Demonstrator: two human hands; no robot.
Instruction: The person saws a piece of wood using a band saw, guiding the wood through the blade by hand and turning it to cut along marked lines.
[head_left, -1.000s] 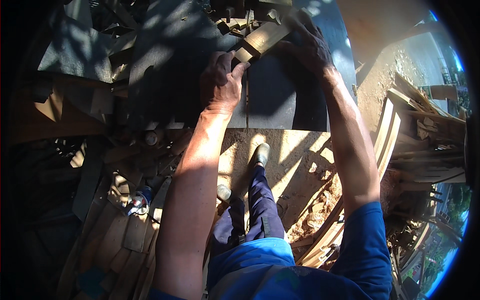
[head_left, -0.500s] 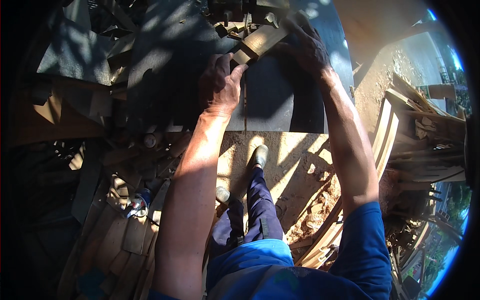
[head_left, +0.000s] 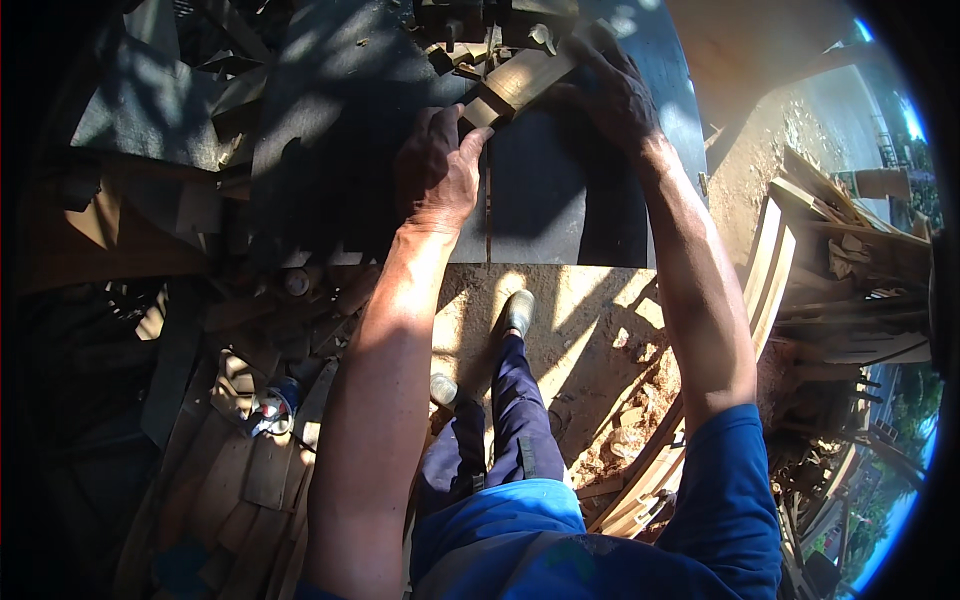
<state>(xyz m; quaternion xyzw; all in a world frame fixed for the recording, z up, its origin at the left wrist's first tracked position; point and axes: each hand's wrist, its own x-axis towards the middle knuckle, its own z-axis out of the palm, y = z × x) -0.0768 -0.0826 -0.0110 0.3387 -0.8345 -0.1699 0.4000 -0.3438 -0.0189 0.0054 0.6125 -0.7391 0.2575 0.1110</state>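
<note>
A short, pale wooden block (head_left: pixel 527 80) lies slantwise on a dark, flat worktop (head_left: pixel 350 190), its far end pointing up to the right. My left hand (head_left: pixel 440 168) grips the near left end, with thumb and fingers pressed against it. At the other end, my right hand (head_left: pixel 617 98) is closed over the block; its fingertips are in shadow and partly hidden. Just beyond the block stand dark metal fittings (head_left: pixel 455 22) with small wood offcuts around them. A narrow straight slot (head_left: pixel 488 210) runs through the worktop toward me.
Stacked boards (head_left: pixel 265 470) and a small tin (head_left: pixel 273 408) are at the lower left. Long curved wood strips (head_left: pixel 772 270) and scrap lie to the right. Shavings (head_left: pixel 625 445) cover the ground by my feet. A grey panel (head_left: pixel 145 115) leans at the upper left.
</note>
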